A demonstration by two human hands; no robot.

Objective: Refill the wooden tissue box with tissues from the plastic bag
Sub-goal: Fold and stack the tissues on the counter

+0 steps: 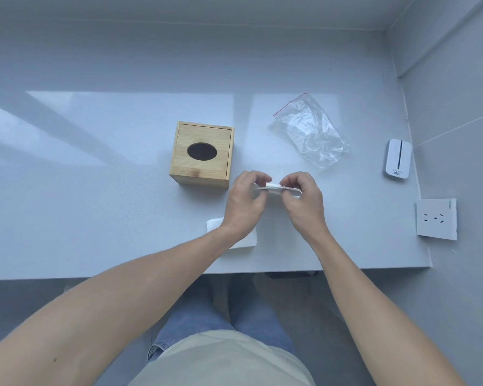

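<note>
Nearest, a loose white tissue [241, 240] lies flat under the left wrist. Beyond it, a thin tissue stack [276, 188] is pinched edge-on between the left hand [244, 203] and right hand [301, 203], fingers curled shut on it, long axis left-right, just right of the wooden tissue box [202, 154]. A slack pinch could let sheets fan out and slip. The oval slot faces up. Farther right, the plastic bag [310, 129] lies apparently emptied.

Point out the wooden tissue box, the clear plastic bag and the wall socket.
wooden tissue box [202, 154]: head view, on its top panel beside the oval opening.
plastic bag [310, 130]: head view, on its crumpled middle.
wall socket [436, 218]: head view, on its white faceplate.
</note>
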